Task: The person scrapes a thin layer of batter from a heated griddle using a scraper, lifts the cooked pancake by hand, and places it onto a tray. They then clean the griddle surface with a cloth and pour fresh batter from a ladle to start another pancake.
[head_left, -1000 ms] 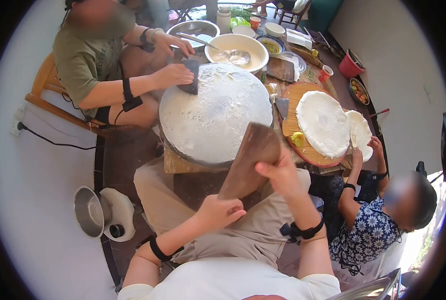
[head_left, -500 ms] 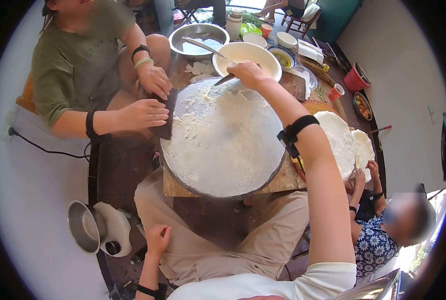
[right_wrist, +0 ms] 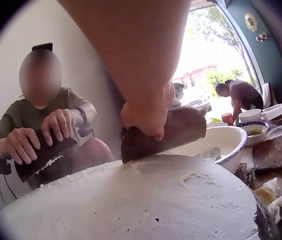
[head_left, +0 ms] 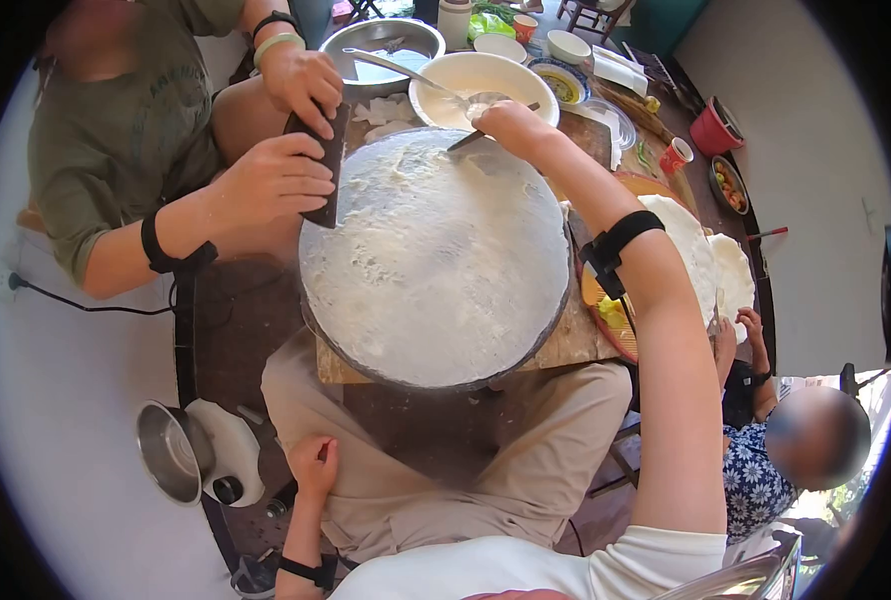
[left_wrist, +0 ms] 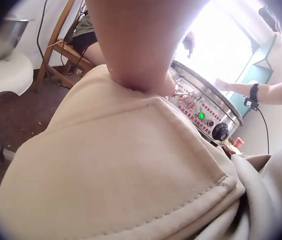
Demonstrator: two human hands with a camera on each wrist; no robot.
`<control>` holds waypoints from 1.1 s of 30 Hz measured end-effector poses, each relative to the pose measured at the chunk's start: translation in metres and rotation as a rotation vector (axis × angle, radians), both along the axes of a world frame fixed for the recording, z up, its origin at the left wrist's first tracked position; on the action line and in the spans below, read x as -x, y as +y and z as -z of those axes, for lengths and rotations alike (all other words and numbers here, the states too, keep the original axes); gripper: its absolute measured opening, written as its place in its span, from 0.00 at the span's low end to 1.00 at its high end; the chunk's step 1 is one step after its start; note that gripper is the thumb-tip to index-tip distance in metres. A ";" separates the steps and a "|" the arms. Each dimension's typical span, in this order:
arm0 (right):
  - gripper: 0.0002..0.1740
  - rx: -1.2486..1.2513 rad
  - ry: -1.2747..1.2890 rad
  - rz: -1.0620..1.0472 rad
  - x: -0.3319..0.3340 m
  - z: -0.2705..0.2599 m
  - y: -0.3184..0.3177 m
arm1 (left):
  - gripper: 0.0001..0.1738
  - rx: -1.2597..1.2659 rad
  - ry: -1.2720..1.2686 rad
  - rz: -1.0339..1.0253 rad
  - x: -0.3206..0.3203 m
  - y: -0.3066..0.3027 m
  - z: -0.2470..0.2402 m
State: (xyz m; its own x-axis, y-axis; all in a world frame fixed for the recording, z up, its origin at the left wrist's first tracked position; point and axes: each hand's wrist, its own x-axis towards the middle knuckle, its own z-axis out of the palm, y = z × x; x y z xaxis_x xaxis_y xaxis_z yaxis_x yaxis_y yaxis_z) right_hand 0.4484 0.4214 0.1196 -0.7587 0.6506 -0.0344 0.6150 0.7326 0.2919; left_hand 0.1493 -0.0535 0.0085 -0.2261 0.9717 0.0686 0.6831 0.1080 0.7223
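My right hand (head_left: 514,128) grips a dark, flat scraper (right_wrist: 176,131) at the far edge of a round electric griddle (right_wrist: 256,220). The scraper's lower edge meets the pale batter (head_left: 436,270) spread over the hot plate, beside the batter bowl (head_left: 538,88). My left hand (head_left: 314,465) lies idle on my left thigh, fingers loosely curled and holding nothing. In the left wrist view the griddle's control panel (left_wrist: 196,110) shows a green light and a black knob. Across on the left, another person's two hands (head_left: 281,175) hold a second dark scraper (head_left: 334,165) at the griddle's left rim.
A ladle (head_left: 396,66) leans in the batter bowl, near a steel basin (head_left: 436,40). Right of the griddle, large white flatbreads (head_left: 731,275) lie by a seated person in a flowered shirt (head_left: 756,480). A steel bowl (head_left: 166,450) sits on a white stool at lower left.
My right hand has carried the scraper from over my lap to the griddle's far edge. My left hand has dropped to my thigh. The other person now holds their scraper with both hands.
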 end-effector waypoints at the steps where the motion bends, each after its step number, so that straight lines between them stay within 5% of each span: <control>1: 0.09 0.009 -0.003 0.005 -0.006 -0.002 -0.005 | 0.02 0.001 0.019 0.010 -0.001 0.000 -0.002; 17: 0.07 -0.054 0.033 0.218 -0.103 0.018 -0.111 | 0.03 -0.033 -0.015 -0.011 0.011 -0.018 0.015; 27: 0.05 -0.226 0.188 0.411 -0.090 0.033 -0.230 | 0.04 -0.064 -0.047 -0.009 0.008 -0.017 0.015; 33: 0.11 -0.414 0.055 0.499 -0.062 0.056 -0.287 | 0.03 -0.084 -0.065 -0.011 0.008 -0.019 0.013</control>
State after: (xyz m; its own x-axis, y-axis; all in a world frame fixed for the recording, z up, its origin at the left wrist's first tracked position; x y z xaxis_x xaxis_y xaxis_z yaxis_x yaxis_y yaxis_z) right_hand 0.5103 0.1342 0.0637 -0.3553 0.8762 0.3256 0.8744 0.1885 0.4470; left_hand 0.1414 -0.0721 -0.0044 -0.2437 0.9605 0.1342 0.6339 0.0530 0.7716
